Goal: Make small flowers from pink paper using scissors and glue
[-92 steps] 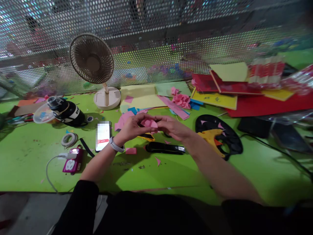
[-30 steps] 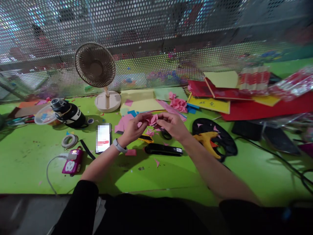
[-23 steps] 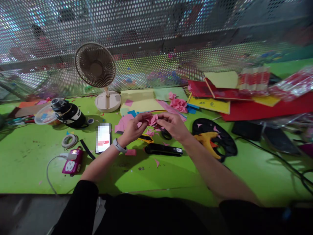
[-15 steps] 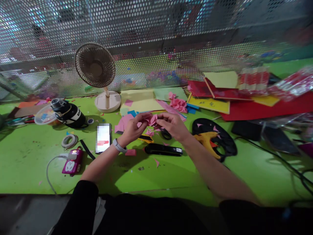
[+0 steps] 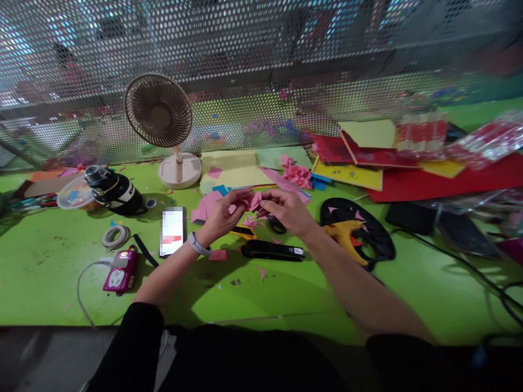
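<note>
Between my two hands is a pink paper flower (image 5: 255, 202), held above the middle of the table. My left hand (image 5: 224, 215) has its fingers closed on the flower's left side. My right hand (image 5: 286, 209) pinches its right edge between thumb and fingers. Pink paper sheets (image 5: 205, 206) lie beside my left hand. Under and in front of the hands are a yellow cutter knife (image 5: 244, 232), a black stapler (image 5: 273, 250) and the dark handles of scissors (image 5: 277, 224), partly covered by my right hand. More pink paper flowers (image 5: 297, 175) rest behind.
On the left stand a fan (image 5: 180, 170), a black bottle (image 5: 118, 190), a phone (image 5: 172, 231), a tape roll (image 5: 115, 236) and a purple power strip (image 5: 121, 270). A yellow glue gun (image 5: 347, 237) lies on a black pad to the right. Perforated metal (image 5: 245, 81) walls the back.
The pink flower has turned slightly between my fingers. Both hands stay in nearly the same place, and the things on the table have not moved.
</note>
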Tool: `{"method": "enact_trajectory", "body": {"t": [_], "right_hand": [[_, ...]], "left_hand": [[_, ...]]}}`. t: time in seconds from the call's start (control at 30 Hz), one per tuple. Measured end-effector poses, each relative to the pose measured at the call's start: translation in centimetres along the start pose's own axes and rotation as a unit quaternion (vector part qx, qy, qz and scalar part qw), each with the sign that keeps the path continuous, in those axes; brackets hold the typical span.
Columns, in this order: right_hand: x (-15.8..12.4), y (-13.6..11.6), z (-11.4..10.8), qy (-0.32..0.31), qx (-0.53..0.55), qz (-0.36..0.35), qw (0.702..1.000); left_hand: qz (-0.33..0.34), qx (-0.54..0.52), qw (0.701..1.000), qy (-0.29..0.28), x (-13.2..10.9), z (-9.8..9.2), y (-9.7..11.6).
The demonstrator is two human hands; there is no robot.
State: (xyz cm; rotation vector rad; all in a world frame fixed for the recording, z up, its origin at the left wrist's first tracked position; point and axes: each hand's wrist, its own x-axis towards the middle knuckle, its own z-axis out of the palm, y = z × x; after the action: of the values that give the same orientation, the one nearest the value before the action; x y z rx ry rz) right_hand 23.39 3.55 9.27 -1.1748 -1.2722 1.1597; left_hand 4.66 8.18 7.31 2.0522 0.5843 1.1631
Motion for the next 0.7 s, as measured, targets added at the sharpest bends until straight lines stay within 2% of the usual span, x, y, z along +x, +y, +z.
{"method": "enact_trajectory", "body": {"t": [0.17,0.47,0.7], "right_hand": [[0.04,0.24,-0.08,0.005,-0.012,0.001,1.000],[0.18,0.21,-0.11,-0.004,-0.020,-0.007,1.000],[0.17,-0.04,0.07,0.003,-0.028,0.004,1.000]], "left_hand": [[0.010,0.010,1.000,0.001,0.02,0.00,0.07],[-0.025,-0.018,1.000,0.003,-0.04,0.05,0.12],[-0.025,-0.014,1.000,0.003,0.07,0.08,0.25]]}}
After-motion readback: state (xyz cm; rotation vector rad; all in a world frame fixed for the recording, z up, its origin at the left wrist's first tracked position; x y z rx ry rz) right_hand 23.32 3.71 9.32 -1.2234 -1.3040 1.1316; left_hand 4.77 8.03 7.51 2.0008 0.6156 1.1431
